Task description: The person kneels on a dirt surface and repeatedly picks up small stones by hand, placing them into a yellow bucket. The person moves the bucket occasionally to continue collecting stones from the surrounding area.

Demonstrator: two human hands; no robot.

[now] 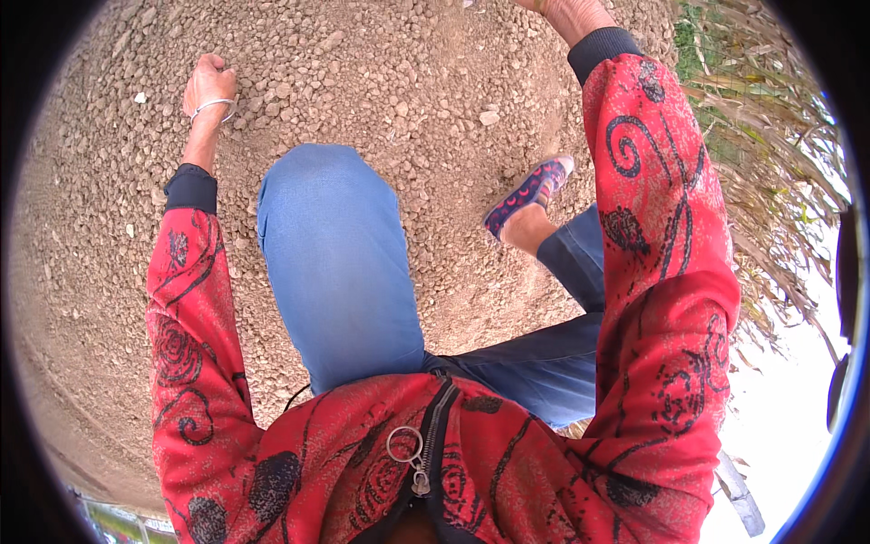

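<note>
My left hand [209,87], with a silver-coloured bangle [213,105] at the wrist, is curled over the cloddy soil [292,75] at the upper left. Whether anything is inside its fingers cannot be seen. At the top edge my right hand [533,4] is mostly cut off by the frame, with only its base and the wrist showing. What it holds or touches is hidden. Both arms reach forward in red patterned sleeves. Between them a bent knee in blue jeans [340,258] rises above the ground.
A foot in a dark patterned shoe [527,194] rests on the soil right of the knee. Dry stalks and leaves [768,136] stand along the right side, with green plants among them. A pale stone [489,117] lies near the shoe. A pole [741,496] shows at the lower right.
</note>
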